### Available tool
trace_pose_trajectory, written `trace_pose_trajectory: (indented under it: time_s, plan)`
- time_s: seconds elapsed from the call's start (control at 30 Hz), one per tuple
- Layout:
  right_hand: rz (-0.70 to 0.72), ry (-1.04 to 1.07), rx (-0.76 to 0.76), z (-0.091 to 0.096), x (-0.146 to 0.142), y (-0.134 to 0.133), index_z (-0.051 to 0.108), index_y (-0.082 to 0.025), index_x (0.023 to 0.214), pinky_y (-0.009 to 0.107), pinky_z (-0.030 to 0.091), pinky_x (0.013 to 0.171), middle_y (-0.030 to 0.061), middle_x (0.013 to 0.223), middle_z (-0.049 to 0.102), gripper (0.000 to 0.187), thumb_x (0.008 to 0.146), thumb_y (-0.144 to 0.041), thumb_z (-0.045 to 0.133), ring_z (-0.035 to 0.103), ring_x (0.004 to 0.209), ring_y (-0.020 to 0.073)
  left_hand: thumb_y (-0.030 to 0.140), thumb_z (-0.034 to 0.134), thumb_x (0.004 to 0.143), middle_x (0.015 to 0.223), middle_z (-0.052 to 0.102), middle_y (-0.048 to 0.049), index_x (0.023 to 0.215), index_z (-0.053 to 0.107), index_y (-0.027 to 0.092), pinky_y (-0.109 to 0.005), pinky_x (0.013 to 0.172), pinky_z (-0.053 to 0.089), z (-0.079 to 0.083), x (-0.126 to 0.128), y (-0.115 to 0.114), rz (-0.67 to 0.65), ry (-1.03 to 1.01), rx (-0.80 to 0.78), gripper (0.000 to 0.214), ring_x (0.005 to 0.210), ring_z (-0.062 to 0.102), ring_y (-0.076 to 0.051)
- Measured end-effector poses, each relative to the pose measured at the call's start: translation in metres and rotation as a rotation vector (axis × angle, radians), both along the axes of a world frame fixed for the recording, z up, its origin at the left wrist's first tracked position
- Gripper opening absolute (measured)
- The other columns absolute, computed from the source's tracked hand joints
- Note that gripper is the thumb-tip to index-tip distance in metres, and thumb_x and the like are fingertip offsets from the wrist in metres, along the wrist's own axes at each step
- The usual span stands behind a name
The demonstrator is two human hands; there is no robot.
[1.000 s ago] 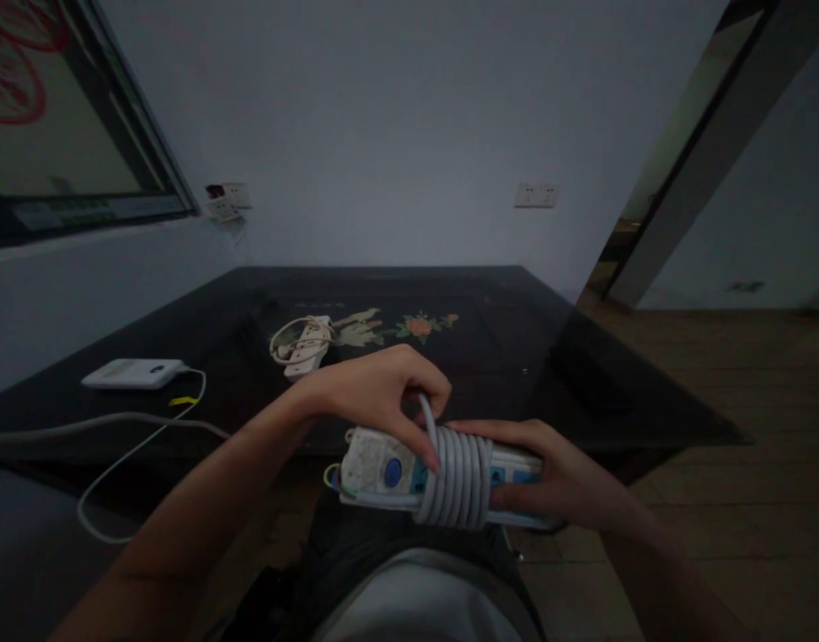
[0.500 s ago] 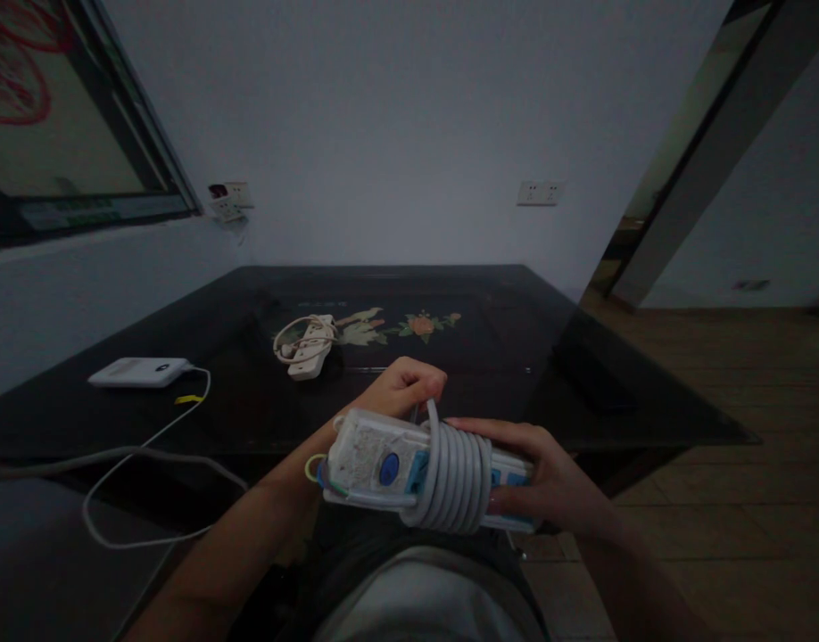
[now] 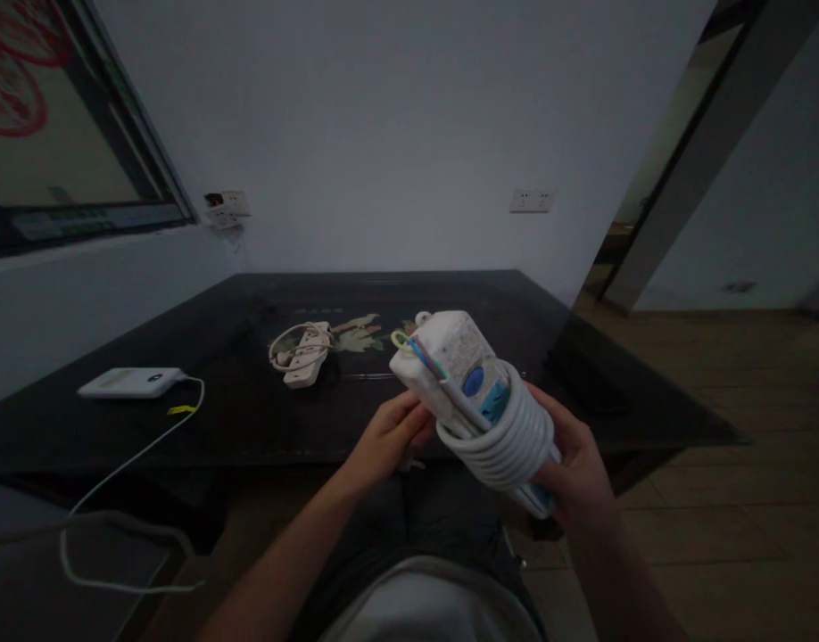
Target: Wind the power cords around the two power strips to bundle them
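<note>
My right hand (image 3: 576, 464) grips the lower end of a white power strip (image 3: 459, 366) with a blue button, tilted up to the left. Its grey-white cord (image 3: 509, 437) is coiled in several turns round the strip's middle. Coloured bare wires (image 3: 409, 346) stick out of the strip's top end. My left hand (image 3: 389, 437) is under the strip, fingers curled on the cord's plug end, which is mostly hidden.
A dark glass table (image 3: 262, 419) with a flower inlay stands in front. On it lie a second cream power strip with wound cord (image 3: 301, 355) and a white power bank (image 3: 129, 382) with a white cable (image 3: 135, 455) trailing off the edge. Wall sockets (image 3: 531, 200) behind; wooden floor at the right.
The strip has been lifted and tilted from lying level near my lap to pointing up and left. My left hand moved from on top of the coil to underneath it.
</note>
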State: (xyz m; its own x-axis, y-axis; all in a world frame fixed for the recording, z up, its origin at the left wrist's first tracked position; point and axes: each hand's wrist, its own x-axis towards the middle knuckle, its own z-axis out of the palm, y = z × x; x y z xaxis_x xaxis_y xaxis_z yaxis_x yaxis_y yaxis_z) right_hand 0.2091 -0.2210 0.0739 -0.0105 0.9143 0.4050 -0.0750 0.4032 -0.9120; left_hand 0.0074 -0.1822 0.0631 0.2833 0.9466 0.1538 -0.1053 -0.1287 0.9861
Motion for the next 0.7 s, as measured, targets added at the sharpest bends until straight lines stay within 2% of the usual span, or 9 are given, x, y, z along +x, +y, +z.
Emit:
trace_pose_trajectory:
  time_s: [0.1,0.17,0.3,0.53,0.7]
  plan:
    - [-0.018,-0.011,-0.012,-0.002,0.003,0.0,0.064,-0.025,0.121,0.039,0.053,0.089,0.0089,0.123,0.065,0.067,0.061,-0.05,0.079,0.062,0.109,0.0303,0.054,0.059,0.081,0.05,0.033,0.0088,0.077,0.055,0.016,-0.016,0.041,0.026,0.001,-0.003,-0.006,-0.145,-0.109,-0.022,0.038,0.042,0.026,-0.005]
    - [-0.023,-0.011,-0.017,-0.003,0.004,0.0,0.063,-0.026,0.122,0.039,0.053,0.089,0.0085,0.124,0.064,0.063,0.064,-0.044,0.079,0.062,0.11,0.0292,0.051,0.056,0.084,0.049,0.03,0.0101,0.079,0.053,0.016,-0.016,0.04,0.027,0.002,-0.005,-0.01,-0.176,-0.136,-0.04,0.035,0.04,0.026,-0.004]
    - [-0.006,0.055,-0.031,-0.008,0.002,-0.002,0.064,-0.028,0.12,0.036,0.054,0.087,0.0064,0.122,0.065,0.058,0.064,-0.037,0.08,0.064,0.108,0.0271,0.046,0.052,0.088,0.05,0.032,0.0103,0.082,0.052,0.016,-0.015,0.038,0.029,0.0,-0.01,-0.02,-0.123,-0.063,-0.047,0.031,0.038,0.028,-0.004]
    - [-0.025,0.115,-0.101,-0.02,-0.005,-0.002,0.066,-0.026,0.117,0.034,0.055,0.086,0.007,0.12,0.067,0.056,0.063,-0.031,0.081,0.065,0.105,0.0255,0.053,0.053,0.085,0.049,0.027,0.0115,0.084,0.053,0.015,-0.014,0.035,0.022,0.002,-0.016,-0.037,-0.038,-0.023,-0.073,0.037,0.039,0.021,-0.003]
    - [-0.016,0.099,-0.098,-0.026,-0.008,0.006,0.067,-0.024,0.117,0.033,0.056,0.08,0.0085,0.114,0.07,0.058,0.061,-0.034,0.081,0.068,0.098,0.0255,0.054,0.05,0.087,0.048,0.027,0.0114,0.088,0.053,0.016,-0.015,0.035,0.018,0.005,-0.02,-0.055,-0.018,0.002,-0.092,0.038,0.039,0.02,-0.004]
